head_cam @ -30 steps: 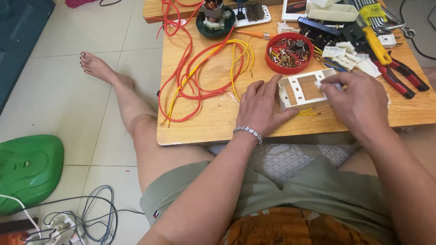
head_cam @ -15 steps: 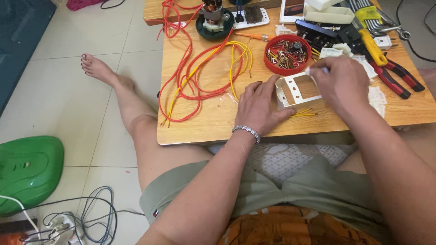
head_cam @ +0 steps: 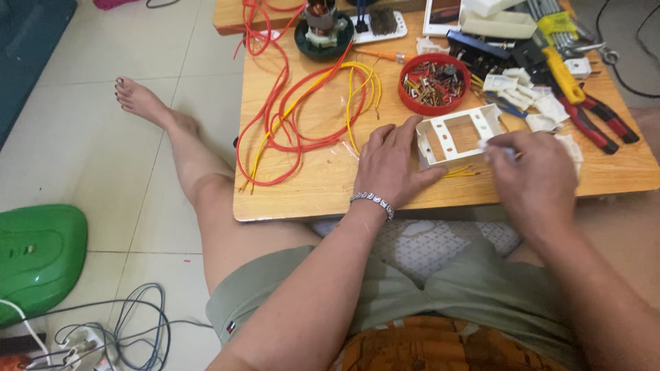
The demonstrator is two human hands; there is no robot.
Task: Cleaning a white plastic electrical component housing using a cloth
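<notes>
Two hands worked at the near edge of a low wooden table (head_cam: pixel 309 185). The left hand (head_cam: pixel 395 165) lay flat and spread against the left side of a white plastic frame (head_cam: pixel 457 134), pinning it to the tabletop. The right hand (head_cam: pixel 533 172) was pinched around a small white piece (head_cam: pixel 496 145) at the frame's right edge; how tightly it gripped could not be told, since the fingers hid most of it.

The frame sat near the front of the table, just near of a red bowl (head_cam: pixel 434 84) full of screws and small metal parts. Its large rectangular opening looked empty, so by my reading the fitting was at an early stage, with the insert not yet seated. Short yellow wires (head_cam: pixel 459 172) lay just near of the frame, not visibly joined to anything. More small white pieces (head_cam: pixel 533 103) waited to the right, beside red-handled pliers (head_cam: pixel 595 124). Loops of red and yellow wire (head_cam: pixel 302 117) sprawled loose on the left half of the table, so any wiring seemed mostly undone.
</notes>
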